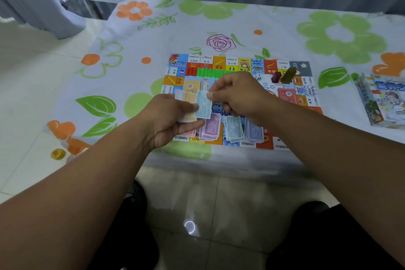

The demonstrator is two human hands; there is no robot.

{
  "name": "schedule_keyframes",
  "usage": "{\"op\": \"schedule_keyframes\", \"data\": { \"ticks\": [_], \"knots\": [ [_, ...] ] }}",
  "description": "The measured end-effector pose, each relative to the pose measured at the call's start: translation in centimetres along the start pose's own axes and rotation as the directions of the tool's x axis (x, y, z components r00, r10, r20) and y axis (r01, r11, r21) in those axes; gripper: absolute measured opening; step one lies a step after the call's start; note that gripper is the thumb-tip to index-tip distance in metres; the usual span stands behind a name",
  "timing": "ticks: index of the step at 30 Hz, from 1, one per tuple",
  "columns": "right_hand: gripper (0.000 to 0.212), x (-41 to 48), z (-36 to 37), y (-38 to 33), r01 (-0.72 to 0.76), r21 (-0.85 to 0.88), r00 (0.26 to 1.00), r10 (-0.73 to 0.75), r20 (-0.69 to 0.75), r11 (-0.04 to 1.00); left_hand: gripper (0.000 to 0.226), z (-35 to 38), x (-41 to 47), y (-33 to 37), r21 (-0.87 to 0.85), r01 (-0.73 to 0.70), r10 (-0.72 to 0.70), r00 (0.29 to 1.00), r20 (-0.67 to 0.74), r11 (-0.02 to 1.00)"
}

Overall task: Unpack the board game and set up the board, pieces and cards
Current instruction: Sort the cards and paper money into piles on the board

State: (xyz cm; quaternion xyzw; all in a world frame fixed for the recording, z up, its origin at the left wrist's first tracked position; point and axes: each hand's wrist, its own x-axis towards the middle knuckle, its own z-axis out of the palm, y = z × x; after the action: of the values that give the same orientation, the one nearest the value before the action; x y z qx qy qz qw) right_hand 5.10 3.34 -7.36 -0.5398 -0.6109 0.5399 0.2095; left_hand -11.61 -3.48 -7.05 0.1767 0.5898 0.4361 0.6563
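My left grip (173, 120) holds a fanned stack of notes (186, 102), fingers curled under it and thumb on top. It hangs over the near-left part of the board (241, 64). My right grip (238, 94) pinches a pale blue note (203, 105) by its top corner between thumb and forefinger. The note's lower end lies under the left thumb.

I judge the step to be sorting the money by colour. Just below the right grip, along the board's near edge, lie a purple pile (210, 128), a pale blue pile (234, 129) and a darker blue pile (254, 130), set close side by side.

To do it well, I would ease the left thumb so that only this one note slides free. I would also check that no second note clings behind it. Then I would bring the note straight down and lay it flat and square on the pale blue pile. A loose drop could spill it onto either neighbour.

Just beyond the right grip stand the tokens (282, 75), so I would keep that wrist low and short in its travel. The box (383, 101) lies well off to the right on the tabletop (241, 24).
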Motion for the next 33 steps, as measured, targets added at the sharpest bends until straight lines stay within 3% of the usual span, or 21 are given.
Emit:
{"op": "schedule_keyframes", "data": {
  "ticks": [7, 16, 20, 23, 28, 33],
  "knots": [
    [0.004, -0.8, -3.5, 2.4, -0.131, -0.139, 0.991, 0.131, -0.005, 0.982, 0.025, 0.3, 0.3, -0.2, 0.041, 0.032, -0.030, 0.999, -0.034, 0.999],
    [0.010, -1.3, -4.0, 3.9, -0.151, -0.282, 0.987, 0.158, 0.004, 0.948, 0.027, 0.9, 0.0, -0.4, 0.003, 0.072, -0.072, 0.997, -0.003, 0.997],
    [0.009, -1.2, -3.7, 3.7, -0.116, -0.259, 0.993, 0.111, -0.032, 0.959, 0.029, 1.0, 0.0, -0.5, 0.010, 0.073, -0.073, 0.997, 0.016, 0.997],
    [0.007, -1.5, -3.4, 3.1, -0.078, -0.217, 0.996, 0.084, 0.019, 0.973, 0.031, 1.1, 0.0, -0.5, 0.018, 0.062, -0.063, 0.998, 0.029, 0.998],
    [0.025, -2.0, -2.5, 1.9, -0.004, -0.051, 0.997, 0.008, 0.079, 0.999, 0.032, 1.7, 0.0, -0.6, 0.043, 0.034, -0.035, 0.998, 0.042, 0.999],
    [0.013, -2.3, -2.7, 1.7, 0.027, -0.007, 0.999, -0.027, 0.030, 1.000, 0.032, 2.9, 0.3, -1.2, 0.103, 0.039, -0.046, 0.997, 0.065, 0.994]
  ]
}}
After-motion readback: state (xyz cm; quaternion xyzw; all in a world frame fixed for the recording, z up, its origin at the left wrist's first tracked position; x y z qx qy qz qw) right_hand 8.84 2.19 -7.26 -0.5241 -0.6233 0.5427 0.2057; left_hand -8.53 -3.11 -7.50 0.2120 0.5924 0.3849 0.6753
